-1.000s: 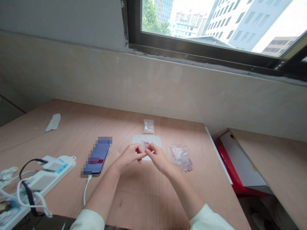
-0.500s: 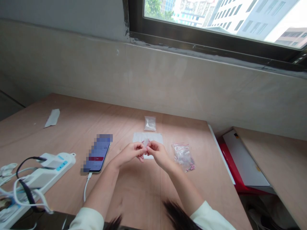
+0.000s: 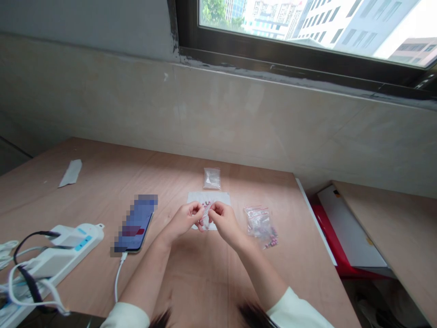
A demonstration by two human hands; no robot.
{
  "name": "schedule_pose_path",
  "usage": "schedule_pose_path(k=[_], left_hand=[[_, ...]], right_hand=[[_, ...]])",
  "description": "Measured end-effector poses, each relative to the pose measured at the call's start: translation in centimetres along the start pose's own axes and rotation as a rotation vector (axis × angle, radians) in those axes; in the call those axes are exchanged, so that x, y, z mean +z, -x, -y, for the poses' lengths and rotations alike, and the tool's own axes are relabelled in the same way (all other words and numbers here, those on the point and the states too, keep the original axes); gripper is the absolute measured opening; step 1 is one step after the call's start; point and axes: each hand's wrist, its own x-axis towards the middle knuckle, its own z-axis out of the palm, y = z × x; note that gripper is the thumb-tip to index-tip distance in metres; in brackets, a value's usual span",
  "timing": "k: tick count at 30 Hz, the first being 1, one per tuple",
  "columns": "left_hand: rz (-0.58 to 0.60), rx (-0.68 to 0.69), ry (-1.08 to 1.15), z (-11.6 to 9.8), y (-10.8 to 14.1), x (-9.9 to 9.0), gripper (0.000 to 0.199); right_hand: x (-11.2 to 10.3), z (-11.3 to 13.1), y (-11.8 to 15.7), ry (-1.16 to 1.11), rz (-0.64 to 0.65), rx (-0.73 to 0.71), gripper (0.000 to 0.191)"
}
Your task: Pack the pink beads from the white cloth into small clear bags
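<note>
Both hands meet over a white sheet of paper (image 3: 223,198) near the middle of the table. Between them is a small clear plastic bag (image 3: 206,217), its edges hard to make out. My left hand (image 3: 188,217) pinches it from the left with curled fingers. From the right, the closed fingers of my right hand (image 3: 221,217) hold its other side. Several small pinkish-red beads (image 3: 205,203) show on the paper just beyond my fingertips. Right of my right hand lies a clear zip bag (image 3: 258,223) with pink and purple beads in its lower corner.
Another clear bag (image 3: 212,178) lies beyond the paper. A phone (image 3: 136,225) with a charging cable is to the left. Nearer the left edge, a white power strip (image 3: 64,253) carries tangled cords. A paper scrap (image 3: 70,173) lies far left; a red folder (image 3: 327,241) sits past the table's right edge.
My fingertips have moved slightly apart, and more of the small bag and the beads on the paper now show. The camera view has shifted a little.
</note>
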Motion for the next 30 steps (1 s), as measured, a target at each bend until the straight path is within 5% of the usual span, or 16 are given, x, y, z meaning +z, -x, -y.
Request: schedule_pose_path(k=[4, 7, 13, 19, 22, 24, 30], left_hand=[[-0.148, 0.019, -0.055, -0.1, -0.2, -0.3, 0.02], [-0.121, 0.034, -0.12, -0.6, 0.1, -0.1, 0.019], [0.023, 0.013, -0.263, -1.5, 0.5, 0.2, 0.014], [-0.217, 0.11, -0.582, -1.0, -0.1, -0.1, 0.015], [-0.193, 0.146, -0.636, -1.3, 0.1, 0.5, 0.015], [-0.166, 0.173, -0.641, -1.7, 0.3, 0.7, 0.017], [-0.109, 0.131, -0.553, -2.0, 1.2, -0.8, 0.015]], right_hand=[[-0.1, -0.1, -0.2, 0.124, -0.164, -0.01, 0.01], [-0.1, -0.3, 0.0, 0.179, -0.218, -0.04, 0.011], [0.0, -0.4, 0.3, 0.219, -0.07, -0.135, 0.01], [-0.2, -1.2, 0.0, 0.394, -0.21, -0.09, 0.015], [0.3, -1.5, -0.7, 0.275, -0.112, -0.052, 0.002], [0.5, -1.6, -1.2, 0.163, -0.05, -0.044, 0.012], [0.4, -1.2, -2.1, 0.005, -0.11, -0.023, 0.01]])
